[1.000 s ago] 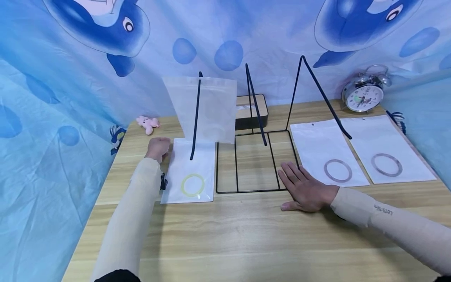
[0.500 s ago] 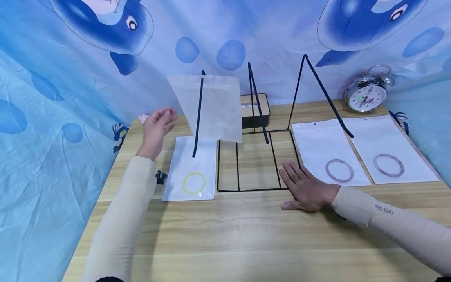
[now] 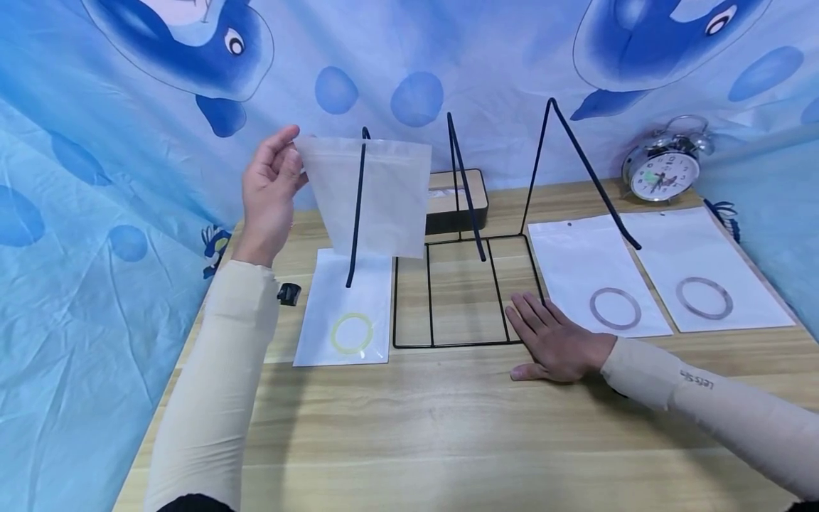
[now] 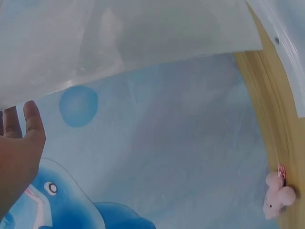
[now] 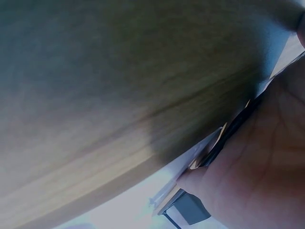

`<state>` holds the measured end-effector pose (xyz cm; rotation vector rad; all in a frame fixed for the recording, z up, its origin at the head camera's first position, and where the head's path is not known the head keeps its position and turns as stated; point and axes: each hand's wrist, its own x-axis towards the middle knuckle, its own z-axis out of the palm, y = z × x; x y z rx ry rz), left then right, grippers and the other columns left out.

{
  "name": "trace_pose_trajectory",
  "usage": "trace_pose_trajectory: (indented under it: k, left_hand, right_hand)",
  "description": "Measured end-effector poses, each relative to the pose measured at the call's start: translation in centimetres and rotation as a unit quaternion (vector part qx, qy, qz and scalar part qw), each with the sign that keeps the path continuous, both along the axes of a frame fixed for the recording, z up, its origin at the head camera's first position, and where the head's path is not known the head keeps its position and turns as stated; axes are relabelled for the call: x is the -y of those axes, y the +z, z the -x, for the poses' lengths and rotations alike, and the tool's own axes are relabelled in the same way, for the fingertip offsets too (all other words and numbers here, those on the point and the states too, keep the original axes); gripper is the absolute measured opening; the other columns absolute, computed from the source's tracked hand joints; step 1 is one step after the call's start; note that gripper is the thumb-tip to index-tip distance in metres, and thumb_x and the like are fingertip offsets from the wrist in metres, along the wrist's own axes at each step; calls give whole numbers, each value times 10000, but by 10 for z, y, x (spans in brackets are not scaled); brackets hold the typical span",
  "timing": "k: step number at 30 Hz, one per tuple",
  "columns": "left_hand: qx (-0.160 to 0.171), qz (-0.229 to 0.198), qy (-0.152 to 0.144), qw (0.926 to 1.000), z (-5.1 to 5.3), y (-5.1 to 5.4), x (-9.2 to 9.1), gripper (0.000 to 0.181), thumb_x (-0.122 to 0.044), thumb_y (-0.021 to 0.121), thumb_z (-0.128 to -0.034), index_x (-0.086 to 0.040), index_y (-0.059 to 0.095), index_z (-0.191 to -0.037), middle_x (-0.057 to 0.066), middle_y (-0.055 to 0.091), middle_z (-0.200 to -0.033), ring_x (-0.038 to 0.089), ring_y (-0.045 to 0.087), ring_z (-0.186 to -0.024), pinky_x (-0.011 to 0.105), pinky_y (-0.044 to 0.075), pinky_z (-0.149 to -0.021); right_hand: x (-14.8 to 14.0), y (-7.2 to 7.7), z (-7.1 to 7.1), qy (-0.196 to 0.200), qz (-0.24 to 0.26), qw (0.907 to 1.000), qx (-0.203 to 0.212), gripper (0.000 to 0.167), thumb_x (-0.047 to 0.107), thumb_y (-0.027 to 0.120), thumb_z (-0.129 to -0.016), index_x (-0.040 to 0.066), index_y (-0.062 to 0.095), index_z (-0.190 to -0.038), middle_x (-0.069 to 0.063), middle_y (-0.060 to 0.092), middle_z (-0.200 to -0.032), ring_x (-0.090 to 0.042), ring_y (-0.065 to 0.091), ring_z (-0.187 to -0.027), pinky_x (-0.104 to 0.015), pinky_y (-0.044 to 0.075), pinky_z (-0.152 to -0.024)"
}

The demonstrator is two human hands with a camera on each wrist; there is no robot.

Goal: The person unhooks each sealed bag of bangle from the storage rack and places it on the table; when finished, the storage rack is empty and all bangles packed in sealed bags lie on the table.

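Observation:
My left hand [image 3: 269,192] is raised at the upper left corner of a translucent zip bag [image 3: 390,206]. The bag hangs on the left arm of a black wire rack [image 3: 473,346]. In the left wrist view, fingertips [image 4: 33,107] meet the bag's edge [image 4: 71,86]; no firm pinch shows. My right hand [image 3: 559,345] lies palm down with fingers spread over the rack's front right corner. In the right wrist view, the palm [image 5: 262,171] fills the right side. A white zip bag with a yellow ring [image 3: 352,316] lies below the hanging bag.
Two white bags with purple rings [image 3: 615,290] lie right of the rack. An alarm clock [image 3: 662,171] stands at the back right, and a tissue box [image 3: 476,206] behind the rack. A pink toy [image 4: 276,195] shows in the left wrist view. A curtain [image 3: 499,57] backs the table.
My left hand has risen from the table beside the lower bag to the hanging bag's upper corner, its fingers uncurling on the way. The right hand stays in place.

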<state>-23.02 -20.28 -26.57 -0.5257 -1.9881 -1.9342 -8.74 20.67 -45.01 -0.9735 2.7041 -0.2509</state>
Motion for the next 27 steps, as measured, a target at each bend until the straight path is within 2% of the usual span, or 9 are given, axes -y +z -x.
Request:
trace_pose_trajectory:
  k: [5,10,13,21,27]
  left_hand:
    - [-187,179,333,9991,-1,-3,-5,295,-157,599,-1006,-68,652,-1282,77,659,-1028,218,626,-979,281,521,-884]
    - [-343,405,625,9966,-5,-1,-9,249,-213,631,-992,-76,712,-1183,74,707,-1034,215,645,-911,264,522,-781]
    - [-295,603,772,9948,-6,2,-10,264,-234,650,-981,-97,718,-1195,67,712,-991,211,650,-885,247,532,-759]
    - [-172,660,786,9946,-13,-1,-8,233,-151,705,-930,-53,736,-1139,44,732,-961,181,688,-872,230,556,-750]
    - [-439,952,894,9905,-22,-1,-6,217,-120,726,-919,-43,749,-1120,46,753,-984,148,708,-857,229,561,-739]
  right_hand:
    - [-1,-3,-1,6,43,10000,52,1038,663,523,-948,-83,142,-1560,-315,29,-1620,-474,-4,-1486,-637,94,-1133]
    - [0,-3,-1,13,6,10000,31,1037,659,525,-948,-83,138,-1560,-317,27,-1619,-477,-1,-1486,-636,91,-1136]
    - [1,-2,0,-5,-19,10000,20,1031,651,527,-952,-83,134,-1560,-318,23,-1619,-479,-4,-1485,-638,90,-1136]
    - [1,-1,0,-22,-10,10000,70,1032,638,545,-949,-85,132,-1559,-319,16,-1619,-479,-13,-1485,-640,82,-1137]
    - [0,0,0,-42,-12,9999,120,1029,646,534,-951,-79,132,-1560,-314,18,-1621,-475,-13,-1486,-641,79,-1135]
